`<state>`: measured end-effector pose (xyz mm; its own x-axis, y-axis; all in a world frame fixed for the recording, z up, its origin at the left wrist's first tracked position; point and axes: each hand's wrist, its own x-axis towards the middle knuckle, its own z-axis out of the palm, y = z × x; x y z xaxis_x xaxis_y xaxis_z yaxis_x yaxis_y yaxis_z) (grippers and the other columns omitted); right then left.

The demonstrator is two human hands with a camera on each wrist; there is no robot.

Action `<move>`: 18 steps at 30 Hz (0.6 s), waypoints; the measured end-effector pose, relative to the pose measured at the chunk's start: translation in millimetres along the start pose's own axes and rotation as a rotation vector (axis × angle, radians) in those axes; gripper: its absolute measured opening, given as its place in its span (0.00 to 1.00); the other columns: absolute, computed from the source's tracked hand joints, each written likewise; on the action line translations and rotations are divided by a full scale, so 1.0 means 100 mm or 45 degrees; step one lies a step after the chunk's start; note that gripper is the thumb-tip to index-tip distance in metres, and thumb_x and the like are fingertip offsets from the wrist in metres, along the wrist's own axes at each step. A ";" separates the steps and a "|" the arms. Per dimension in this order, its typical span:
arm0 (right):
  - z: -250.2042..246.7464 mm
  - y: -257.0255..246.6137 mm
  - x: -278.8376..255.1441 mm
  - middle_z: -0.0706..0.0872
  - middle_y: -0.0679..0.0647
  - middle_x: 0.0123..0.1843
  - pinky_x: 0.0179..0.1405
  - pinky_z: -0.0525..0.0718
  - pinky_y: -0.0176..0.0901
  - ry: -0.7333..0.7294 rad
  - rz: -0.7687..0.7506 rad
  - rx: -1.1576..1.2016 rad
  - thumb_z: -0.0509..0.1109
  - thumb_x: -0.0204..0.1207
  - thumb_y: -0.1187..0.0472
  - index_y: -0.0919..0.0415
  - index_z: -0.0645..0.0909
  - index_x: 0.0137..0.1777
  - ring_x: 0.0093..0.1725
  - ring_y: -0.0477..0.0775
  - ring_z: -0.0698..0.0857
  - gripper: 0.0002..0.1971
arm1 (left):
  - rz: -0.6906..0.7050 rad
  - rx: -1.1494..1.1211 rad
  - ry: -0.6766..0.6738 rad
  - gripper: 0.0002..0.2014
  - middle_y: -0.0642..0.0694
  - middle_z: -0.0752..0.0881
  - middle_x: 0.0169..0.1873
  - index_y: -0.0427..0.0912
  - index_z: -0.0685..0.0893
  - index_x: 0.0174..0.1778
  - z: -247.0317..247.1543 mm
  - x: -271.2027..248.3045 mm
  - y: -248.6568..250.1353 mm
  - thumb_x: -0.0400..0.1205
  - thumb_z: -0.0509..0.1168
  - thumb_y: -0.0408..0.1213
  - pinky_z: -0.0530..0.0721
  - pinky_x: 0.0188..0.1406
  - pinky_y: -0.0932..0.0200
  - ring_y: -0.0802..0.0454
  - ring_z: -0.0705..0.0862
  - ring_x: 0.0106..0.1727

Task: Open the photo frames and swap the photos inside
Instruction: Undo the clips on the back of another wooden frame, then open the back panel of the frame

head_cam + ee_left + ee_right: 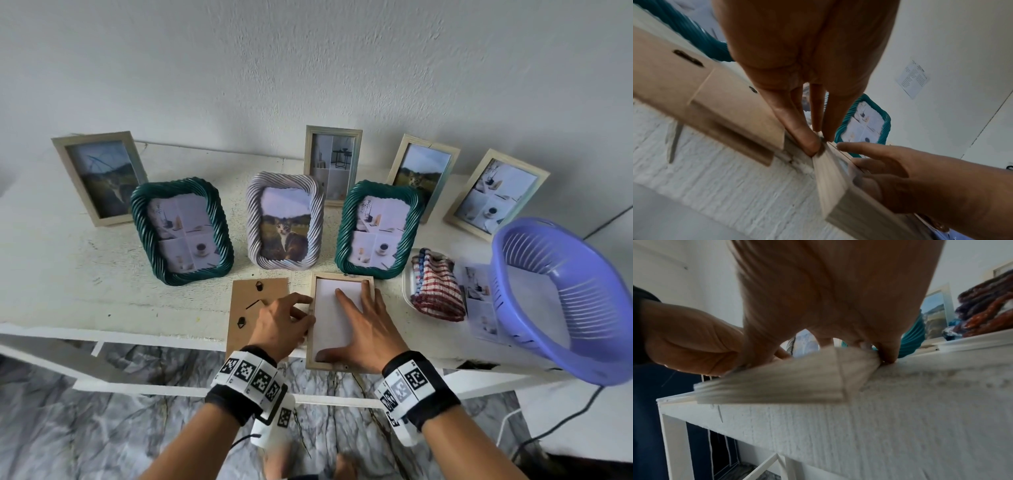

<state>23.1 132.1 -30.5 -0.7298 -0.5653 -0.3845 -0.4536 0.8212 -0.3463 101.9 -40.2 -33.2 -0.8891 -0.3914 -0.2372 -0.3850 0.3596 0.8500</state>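
1. We see the open wooden frame [339,322] lying face down at the front edge of the white table [85,274], its near end overhanging the edge.
2. The white photo back [334,318] sits inside the frame's recess.
3. Our right hand [363,325] lies flat and spread on that sheet, fingers straight, thumb near the frame's lower rail.
4. Our left hand [282,322] touches the frame's left rail with near-straight fingertips [813,144]; it holds nothing.
5. The brown backing board [255,308] lies flat just left of the frame, under the left hand.
6. Seven closed frames stand behind; the white twisted frame [284,222] shows a cat.
7. A loose photo [479,301] lies right, beside the checked cloth [436,287] and purple basket [565,301].
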 end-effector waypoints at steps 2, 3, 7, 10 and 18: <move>-0.03 -0.01 -0.01 0.29 0.61 0.85 0.82 0.44 0.61 -0.014 0.007 0.067 0.74 0.52 0.22 0.42 0.36 0.85 0.83 0.67 0.32 0.68 | -0.002 0.001 0.001 0.13 0.51 0.91 0.38 0.49 0.87 0.60 0.00 0.00 0.00 0.79 0.72 0.35 0.91 0.36 0.54 0.55 0.90 0.29; -0.04 -0.01 -0.01 0.29 0.60 0.85 0.82 0.44 0.61 -0.016 0.007 0.082 0.74 0.53 0.23 0.42 0.36 0.85 0.83 0.67 0.32 0.68 | -0.003 -0.003 0.001 0.13 0.52 0.91 0.38 0.49 0.87 0.59 0.01 0.00 0.00 0.79 0.72 0.35 0.91 0.36 0.54 0.55 0.90 0.29; -0.06 -0.01 -0.02 0.31 0.60 0.86 0.82 0.45 0.60 -0.015 0.004 0.084 0.74 0.57 0.25 0.41 0.34 0.84 0.84 0.67 0.35 0.65 | 0.001 -0.007 0.005 0.13 0.54 0.90 0.36 0.48 0.87 0.59 0.00 -0.01 0.01 0.79 0.72 0.35 0.91 0.36 0.55 0.55 0.89 0.28; -0.05 -0.02 -0.02 0.34 0.61 0.86 0.82 0.44 0.60 -0.008 -0.004 0.086 0.73 0.60 0.27 0.42 0.33 0.84 0.84 0.67 0.36 0.63 | 0.019 0.032 0.010 0.13 0.55 0.90 0.35 0.50 0.87 0.59 0.00 0.00 0.01 0.78 0.72 0.35 0.91 0.38 0.57 0.58 0.89 0.28; 0.00 0.03 -0.08 0.29 0.63 0.84 0.82 0.46 0.59 0.027 -0.034 -0.051 0.63 0.52 0.16 0.47 0.39 0.86 0.84 0.68 0.35 0.66 | 0.028 0.005 0.035 0.13 0.51 0.91 0.37 0.49 0.88 0.59 0.01 0.00 0.00 0.78 0.72 0.35 0.90 0.38 0.61 0.59 0.89 0.29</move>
<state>27.2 138.9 -28.6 -0.7277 -0.5853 -0.3575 -0.4925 0.8087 -0.3215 101.7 -39.2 -33.8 -0.8904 -0.4063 -0.2051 -0.3662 0.3719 0.8530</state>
